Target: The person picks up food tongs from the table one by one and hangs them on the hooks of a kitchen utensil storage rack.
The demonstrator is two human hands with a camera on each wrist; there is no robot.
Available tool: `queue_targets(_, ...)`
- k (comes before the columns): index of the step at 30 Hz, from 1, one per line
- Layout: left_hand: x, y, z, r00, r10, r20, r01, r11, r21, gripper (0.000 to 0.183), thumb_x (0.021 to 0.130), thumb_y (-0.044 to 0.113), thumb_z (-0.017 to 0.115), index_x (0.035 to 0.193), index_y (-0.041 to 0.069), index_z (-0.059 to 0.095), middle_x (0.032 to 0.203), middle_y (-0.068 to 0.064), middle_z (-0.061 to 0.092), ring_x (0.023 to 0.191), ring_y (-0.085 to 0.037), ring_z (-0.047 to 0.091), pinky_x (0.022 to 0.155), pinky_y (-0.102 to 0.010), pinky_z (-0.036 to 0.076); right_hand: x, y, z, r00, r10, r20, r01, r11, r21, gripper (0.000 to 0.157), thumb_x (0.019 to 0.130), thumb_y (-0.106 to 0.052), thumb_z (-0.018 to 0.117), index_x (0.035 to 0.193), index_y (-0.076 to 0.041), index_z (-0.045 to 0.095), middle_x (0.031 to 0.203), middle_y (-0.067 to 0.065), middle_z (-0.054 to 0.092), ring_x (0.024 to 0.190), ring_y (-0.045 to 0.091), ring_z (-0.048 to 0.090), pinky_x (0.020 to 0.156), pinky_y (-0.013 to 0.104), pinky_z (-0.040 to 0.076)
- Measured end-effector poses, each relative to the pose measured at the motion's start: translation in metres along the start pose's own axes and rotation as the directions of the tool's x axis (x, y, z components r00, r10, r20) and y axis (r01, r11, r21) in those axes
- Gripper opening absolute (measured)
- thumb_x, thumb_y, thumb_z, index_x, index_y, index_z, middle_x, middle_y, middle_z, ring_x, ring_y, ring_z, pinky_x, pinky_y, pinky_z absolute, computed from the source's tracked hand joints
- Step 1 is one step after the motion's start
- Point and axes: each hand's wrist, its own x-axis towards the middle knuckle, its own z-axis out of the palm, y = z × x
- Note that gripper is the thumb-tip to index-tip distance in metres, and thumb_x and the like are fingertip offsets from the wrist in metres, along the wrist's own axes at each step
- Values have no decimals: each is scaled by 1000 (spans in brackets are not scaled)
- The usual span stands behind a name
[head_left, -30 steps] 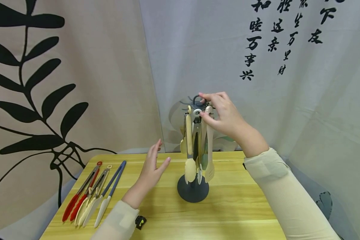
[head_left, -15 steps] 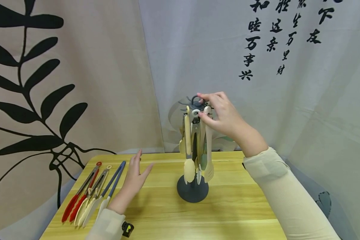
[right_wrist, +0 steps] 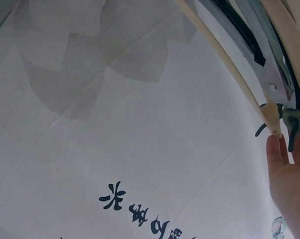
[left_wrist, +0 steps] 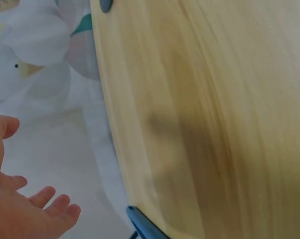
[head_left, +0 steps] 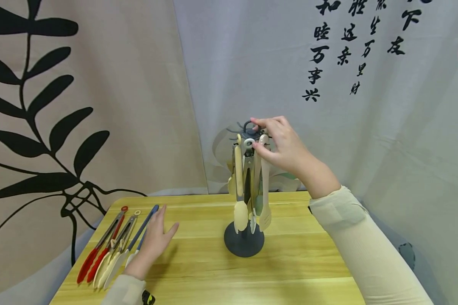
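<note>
A dark utensil stand (head_left: 244,245) stands upright on the table, with cream, pale and green kitchen utensils hung around it. My right hand (head_left: 284,144) grips the stand's top, index finger at its loop and thumb by a white hanging ring. The right wrist view shows its fingertips among the dark hooks (right_wrist: 260,130). My left hand (head_left: 154,241), fingers extended and thumb spread, is over the blue-handled tongs (head_left: 143,225) and partly covers them. Nothing is in its fingers. In the left wrist view, a blue handle end (left_wrist: 147,225) lies beyond the fingers.
Left of the blue-handled tongs lie cream tongs (head_left: 102,273) and red-tipped tongs (head_left: 87,264), roughly parallel on the wooden table (head_left: 301,254). A printed curtain (head_left: 137,84) hangs right behind the table's back edge.
My left hand has moved left and down, from near the stand to the blue-handled tongs. My right hand stays at the stand's top.
</note>
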Motion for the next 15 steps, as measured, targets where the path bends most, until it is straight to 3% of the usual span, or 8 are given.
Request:
queue_targets(10, -3, -20, -4, 999, -44, 9, 43, 992, 120, 83, 94, 42, 52, 152, 4, 6, 149, -29, 20, 133, -52, 19, 103, -66, 26, 0, 0, 0, 1000, 6, 0, -6, 1000, -6, 51, 90, -26, 60, 138, -16, 48, 116, 0, 59, 117, 21, 42, 94, 43, 39)
queue_targets(15, -4, -32, -4, 994, -101, 33, 93, 975, 200, 85, 93, 41, 54, 152, 2, 6, 147, -31, 22, 131, -54, 23, 99, -67, 29, 0, 0, -1, 1000, 16, 14, -16, 1000, 4, 51, 89, -25, 61, 137, -15, 48, 117, 0, 59, 117, 21, 41, 94, 43, 39)
